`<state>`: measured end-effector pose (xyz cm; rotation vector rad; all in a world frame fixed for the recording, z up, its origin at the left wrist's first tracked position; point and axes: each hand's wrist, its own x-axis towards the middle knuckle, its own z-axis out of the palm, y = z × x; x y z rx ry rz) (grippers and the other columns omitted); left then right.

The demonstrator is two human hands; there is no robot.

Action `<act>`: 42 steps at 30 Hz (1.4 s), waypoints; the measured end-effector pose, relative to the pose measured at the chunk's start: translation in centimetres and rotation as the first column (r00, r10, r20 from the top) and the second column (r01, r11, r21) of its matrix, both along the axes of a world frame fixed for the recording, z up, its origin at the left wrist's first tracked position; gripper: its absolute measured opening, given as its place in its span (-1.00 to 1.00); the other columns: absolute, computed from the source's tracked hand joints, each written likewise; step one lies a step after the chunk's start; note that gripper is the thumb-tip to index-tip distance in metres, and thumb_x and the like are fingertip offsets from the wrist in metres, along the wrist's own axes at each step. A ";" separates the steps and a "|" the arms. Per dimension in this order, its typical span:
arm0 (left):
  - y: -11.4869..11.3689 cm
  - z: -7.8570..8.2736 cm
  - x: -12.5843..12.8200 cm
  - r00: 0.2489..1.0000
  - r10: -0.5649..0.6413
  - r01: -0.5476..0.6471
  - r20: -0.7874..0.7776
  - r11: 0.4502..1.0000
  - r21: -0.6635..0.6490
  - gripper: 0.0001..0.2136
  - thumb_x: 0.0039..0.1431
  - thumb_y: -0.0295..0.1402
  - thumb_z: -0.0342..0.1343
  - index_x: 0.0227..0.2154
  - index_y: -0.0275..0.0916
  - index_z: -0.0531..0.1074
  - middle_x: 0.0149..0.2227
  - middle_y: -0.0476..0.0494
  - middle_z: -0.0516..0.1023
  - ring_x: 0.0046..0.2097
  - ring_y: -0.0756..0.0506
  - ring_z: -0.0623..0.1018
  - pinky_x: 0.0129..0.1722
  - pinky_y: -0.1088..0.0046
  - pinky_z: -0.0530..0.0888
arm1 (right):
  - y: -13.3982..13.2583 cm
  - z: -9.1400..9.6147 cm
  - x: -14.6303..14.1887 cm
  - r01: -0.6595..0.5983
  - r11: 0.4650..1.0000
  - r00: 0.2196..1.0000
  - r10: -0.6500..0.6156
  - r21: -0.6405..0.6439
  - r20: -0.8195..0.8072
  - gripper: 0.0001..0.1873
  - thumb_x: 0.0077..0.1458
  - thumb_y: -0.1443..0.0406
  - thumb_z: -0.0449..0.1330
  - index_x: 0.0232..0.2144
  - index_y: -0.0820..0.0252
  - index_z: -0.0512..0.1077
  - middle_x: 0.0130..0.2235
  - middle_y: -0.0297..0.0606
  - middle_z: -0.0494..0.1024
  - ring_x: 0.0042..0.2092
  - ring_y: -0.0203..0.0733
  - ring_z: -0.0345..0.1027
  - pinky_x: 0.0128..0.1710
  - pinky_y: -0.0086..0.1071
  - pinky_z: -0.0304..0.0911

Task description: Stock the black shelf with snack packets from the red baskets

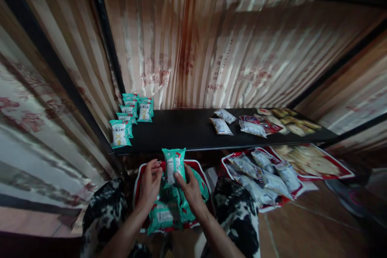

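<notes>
A teal snack packet (173, 164) is held upright between both hands, just below the front edge of a black shelf (181, 131). My left hand (150, 185) grips its left side with curled fingers. My right hand (189, 187) pinches its lower right side. Under the hands sits a red-rimmed bag (199, 168) filled with several more teal packets (163, 215). At the shelf's left end, several teal packets (120, 133) stand in rows reaching back to the wall.
White and red snack packets (252, 126) and yellow-brown ones (298, 127) lie on the shelf's right half. Open red bags of silvery packets (266, 177) rest on the floor to the right. My knees in black-and-white trousers (238, 213) flank the bag. Striped curtains hang behind.
</notes>
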<state>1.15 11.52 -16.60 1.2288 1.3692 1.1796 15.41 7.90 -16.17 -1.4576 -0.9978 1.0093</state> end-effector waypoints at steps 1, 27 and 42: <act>-0.4 0.0 0.5 0.999 -0.032 0.032 0.003 0.999 -0.004 -0.62 0.04 -0.11 0.04 -0.14 -0.22 0.34 -0.12 -0.24 0.48 -0.15 -0.12 0.52 -0.18 0.31 0.48 | 0.2 -0.2 0.1 0.023 0.999 0.998 -0.025 0.028 0.060 -0.43 -0.01 0.09 0.19 0.06 0.09 0.29 0.02 -0.19 0.45 0.04 0.00 0.33 0.04 -0.12 0.24; -1.2 2.3 1.7 0.913 -0.050 0.153 0.406 0.962 -0.226 -0.52 -0.11 -0.16 0.24 -0.12 -0.23 0.30 -0.14 -0.18 0.55 -0.12 -0.16 0.54 -0.12 0.33 0.44 | -0.7 1.2 0.0 -0.126 0.949 0.914 -0.002 0.288 0.406 -0.74 0.11 0.28 0.08 -0.14 0.09 0.43 -0.15 -0.23 0.49 -0.08 -0.15 0.36 -0.05 -0.28 0.30; 2.6 1.7 -0.7 0.812 -0.265 0.403 0.521 0.899 -0.171 -0.47 -0.02 -0.19 0.20 0.03 -0.24 0.27 0.00 -0.21 0.49 0.00 -0.21 0.49 -0.05 0.28 0.42 | 2.7 4.2 0.6 -0.390 0.921 0.888 0.379 0.008 -0.261 -0.45 -0.10 0.10 0.29 -0.03 0.12 0.39 0.01 -0.17 0.48 0.02 0.03 0.36 0.05 -0.09 0.23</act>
